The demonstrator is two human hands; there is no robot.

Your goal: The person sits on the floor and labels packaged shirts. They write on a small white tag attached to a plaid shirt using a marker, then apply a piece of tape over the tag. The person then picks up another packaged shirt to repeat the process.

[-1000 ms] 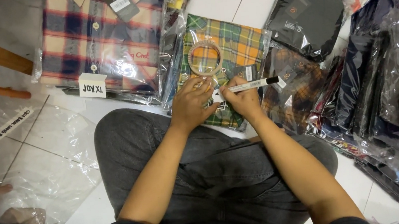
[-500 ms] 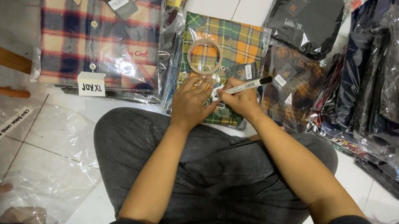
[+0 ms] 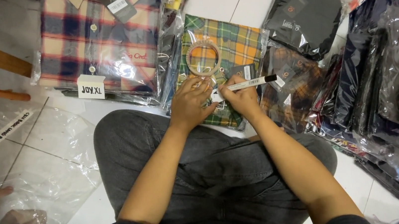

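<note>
White marker (image 3: 246, 83) sits gripped in right hand (image 3: 242, 98) fingers — left hand (image 3: 189, 104) just beside.

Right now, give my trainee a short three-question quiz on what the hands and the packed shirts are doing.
1. True or false: the right hand holds a white marker pen with a black cap.
2. What lies on the green and orange plaid shirt pack, just beyond the left hand? A) scissors B) a roll of clear tape C) a stapler
3. Fill in: the pen's tip points toward the ____ hand.

Key: 1 true; 2 B; 3 left.
</note>
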